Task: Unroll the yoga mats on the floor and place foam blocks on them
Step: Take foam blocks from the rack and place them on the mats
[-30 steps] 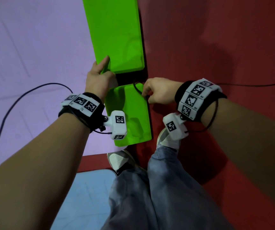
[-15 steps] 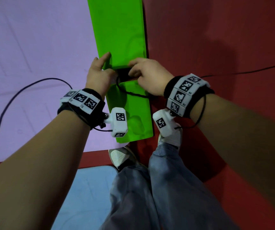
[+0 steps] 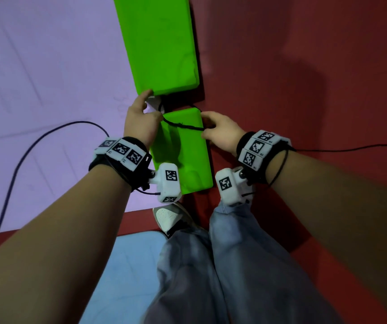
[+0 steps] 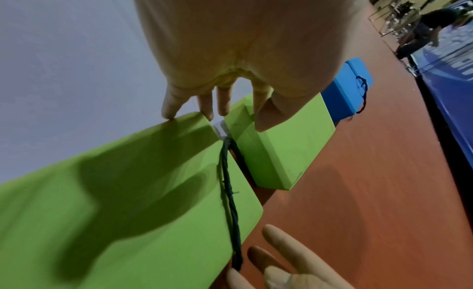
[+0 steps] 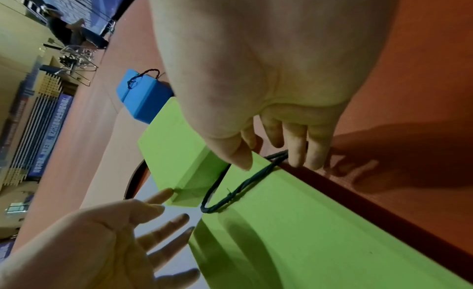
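At the bottom of the head view our jeans and shoes fill the frame. Just above them, mid-frame, the near green block (image 3: 183, 150) lies along the edge of the purple mat (image 3: 47, 90), with the red floor (image 3: 304, 90) to its right. Our right hand (image 3: 220, 134) pinches the dark cord (image 3: 183, 126) looped over that block's far end; our left hand (image 3: 141, 120) is spread loose, fingertips touching the far green block (image 3: 159, 43) in the upper centre. We judge the foam light, dented and soft, best gripped across its short sides. The cord looks limp and prone to snagging. The wrist views show blue blocks (image 4: 345, 87) beyond. Where the cord runs under the block is hidden.
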`<state>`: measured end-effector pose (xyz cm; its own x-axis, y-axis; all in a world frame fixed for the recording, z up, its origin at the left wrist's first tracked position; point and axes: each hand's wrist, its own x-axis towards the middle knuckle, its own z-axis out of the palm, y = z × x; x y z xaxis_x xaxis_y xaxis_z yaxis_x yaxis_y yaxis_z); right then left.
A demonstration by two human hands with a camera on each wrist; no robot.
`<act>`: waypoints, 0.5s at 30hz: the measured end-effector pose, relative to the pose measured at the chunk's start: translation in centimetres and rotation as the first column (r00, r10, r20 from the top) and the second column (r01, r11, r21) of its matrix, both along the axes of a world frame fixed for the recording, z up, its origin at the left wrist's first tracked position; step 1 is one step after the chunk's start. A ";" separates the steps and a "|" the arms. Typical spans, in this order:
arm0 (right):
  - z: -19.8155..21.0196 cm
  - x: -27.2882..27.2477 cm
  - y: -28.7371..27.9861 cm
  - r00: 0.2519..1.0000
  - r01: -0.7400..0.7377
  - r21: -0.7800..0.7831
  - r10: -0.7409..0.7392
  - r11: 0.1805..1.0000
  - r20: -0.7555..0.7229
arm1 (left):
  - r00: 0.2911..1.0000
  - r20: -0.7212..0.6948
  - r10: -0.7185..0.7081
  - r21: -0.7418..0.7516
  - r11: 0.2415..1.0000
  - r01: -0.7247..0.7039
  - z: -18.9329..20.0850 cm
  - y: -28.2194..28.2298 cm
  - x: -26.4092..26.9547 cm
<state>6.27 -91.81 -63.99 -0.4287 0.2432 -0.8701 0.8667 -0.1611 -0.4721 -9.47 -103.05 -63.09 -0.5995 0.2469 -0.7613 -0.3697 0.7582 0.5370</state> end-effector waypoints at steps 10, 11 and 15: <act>10.0 1.4 2.8 0.976 0.204 0.201 -0.215 0.958 0.035 | 0.992 -0.071 -0.108 -0.022 0.994 0.107 10.6 1.7 1.8; 11.9 1.6 3.5 0.969 0.235 0.218 -0.246 0.947 0.025 | 0.988 -0.084 -0.129 -0.021 0.992 0.127 12.6 2.5 1.8; 19.8 3.0 6.3 0.914 0.399 0.279 -0.404 0.873 -0.042 | 0.980 -0.064 -0.188 0.039 0.981 0.190 20.7 6.3 3.0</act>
<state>9.25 -85.54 -44.20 -0.2288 0.6221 -0.7488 0.7634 -0.3626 -0.5345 -6.46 -96.79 -42.35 -0.5827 0.3931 -0.7113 -0.1883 0.7861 0.5887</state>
